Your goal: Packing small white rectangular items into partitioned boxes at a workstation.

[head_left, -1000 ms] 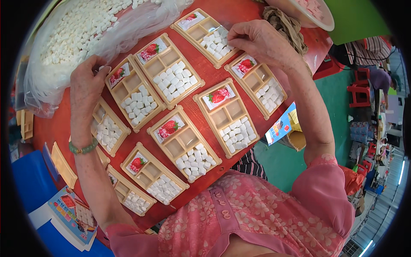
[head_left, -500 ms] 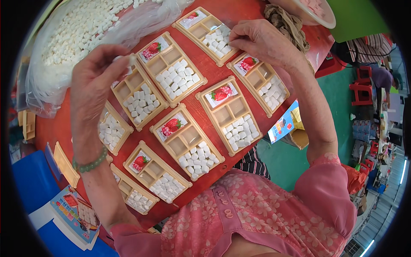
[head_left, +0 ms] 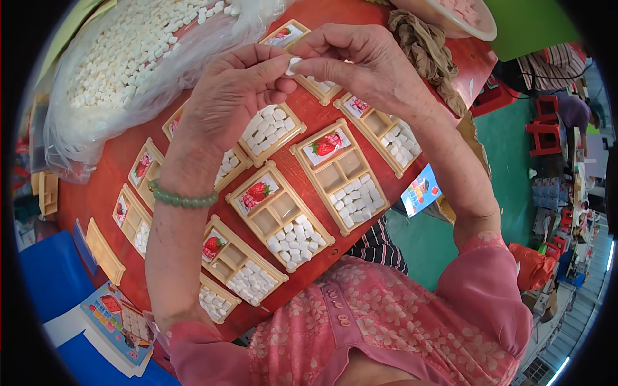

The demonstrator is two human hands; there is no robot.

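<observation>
A small white marshmallow [head_left: 293, 66] sits between the fingertips of both hands, above the far trays. My left hand [head_left: 232, 93] pinches it from the left, and a green bead bracelet circles that wrist. From the right, my right hand [head_left: 364, 61] closes thumb and fingers at it. Below lie several beige compartment trays, among them a middle tray [head_left: 275, 206] and a tray to its right [head_left: 327, 172]. Each fully visible tray has a strawberry-picture packet [head_left: 329, 145] at one end, two small bare compartments, and white marshmallows [head_left: 357, 199] in the largest one. My left forearm and hands cover parts of several trays.
A big clear plastic bag [head_left: 129, 71] of white marshmallows lies at the far left of the red table [head_left: 283, 161]. At the far right are a crumpled brown cloth [head_left: 421, 48] and a pale bowl [head_left: 486, 29] with pink pieces. Blue chairs [head_left: 51, 270] stand left.
My left hand has moved right with the marshmallow. My right hand has shifted left from the far tray, and the two hands now meet at the marshmallow.
</observation>
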